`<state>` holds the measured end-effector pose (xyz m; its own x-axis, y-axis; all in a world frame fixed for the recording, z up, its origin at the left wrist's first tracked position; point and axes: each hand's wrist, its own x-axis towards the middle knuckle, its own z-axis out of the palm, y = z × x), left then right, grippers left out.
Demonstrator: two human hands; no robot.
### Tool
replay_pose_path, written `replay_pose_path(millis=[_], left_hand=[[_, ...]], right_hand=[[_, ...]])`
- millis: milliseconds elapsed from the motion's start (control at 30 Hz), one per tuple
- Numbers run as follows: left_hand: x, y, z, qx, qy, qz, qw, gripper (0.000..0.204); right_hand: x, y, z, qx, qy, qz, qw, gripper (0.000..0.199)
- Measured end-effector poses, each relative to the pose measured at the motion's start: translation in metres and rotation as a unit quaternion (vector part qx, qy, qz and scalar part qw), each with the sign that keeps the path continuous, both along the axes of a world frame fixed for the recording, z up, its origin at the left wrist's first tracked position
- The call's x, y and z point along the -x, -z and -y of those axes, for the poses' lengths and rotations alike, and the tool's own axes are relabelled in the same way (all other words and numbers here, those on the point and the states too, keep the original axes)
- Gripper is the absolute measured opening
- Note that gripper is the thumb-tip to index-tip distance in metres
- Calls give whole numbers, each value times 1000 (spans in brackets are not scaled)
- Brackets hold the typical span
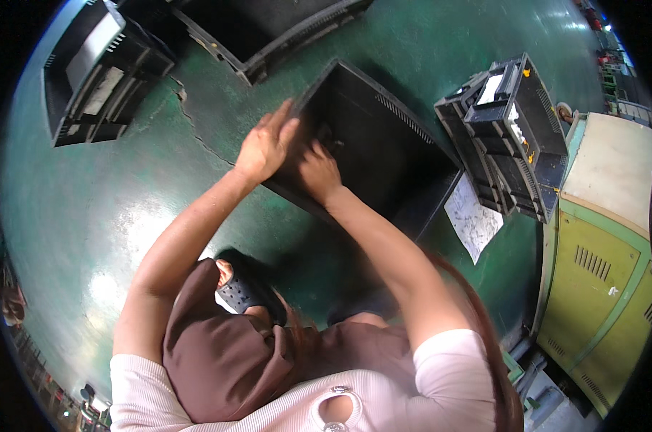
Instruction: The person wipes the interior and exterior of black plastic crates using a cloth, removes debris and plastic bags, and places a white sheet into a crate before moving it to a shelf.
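A large black plastic crate (pixel 383 137) sits tilted on the floor in front of me, its inside dark. At its left rim is my left hand (pixel 265 147), fingers stretched out and thumb apart; whether the palm touches the rim I cannot make out. My right hand (pixel 319 171) reaches over the near left side into the crate, smeared by motion, with its fingertips partly lost in the dark. Just beyond those fingers is a small greyish thing (pixel 333 138) inside the crate, too blurred to name.
Stacked black crates (pixel 502 137) with yellow bits stand at the right, beside a printed sheet (pixel 473 216) on the green floor (pixel 153 194). Another black crate (pixel 99 86) is at far left, one more (pixel 254 61) at the top. A yellow-green metal cabinet (pixel 592 281) stands at right.
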<state>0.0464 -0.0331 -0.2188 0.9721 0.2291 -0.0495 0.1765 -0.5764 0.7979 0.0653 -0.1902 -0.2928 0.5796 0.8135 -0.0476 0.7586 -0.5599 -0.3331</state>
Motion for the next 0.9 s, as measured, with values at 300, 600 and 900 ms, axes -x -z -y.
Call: replay_pose_path(millis=[300,600,900], left_hand=[[-2,11,7,-56,23,-23,998,56],[-10,-2,-5,-1,35,-183,982,60],[42,-99,-58,108,-109,-166,974,59]], right_hand=[[-18,-16,115,29,-102,-146,984,19],[-61,-135,146,290,49,-179,939,24],[-96,-355,212,-299,242,-302,872,31]])
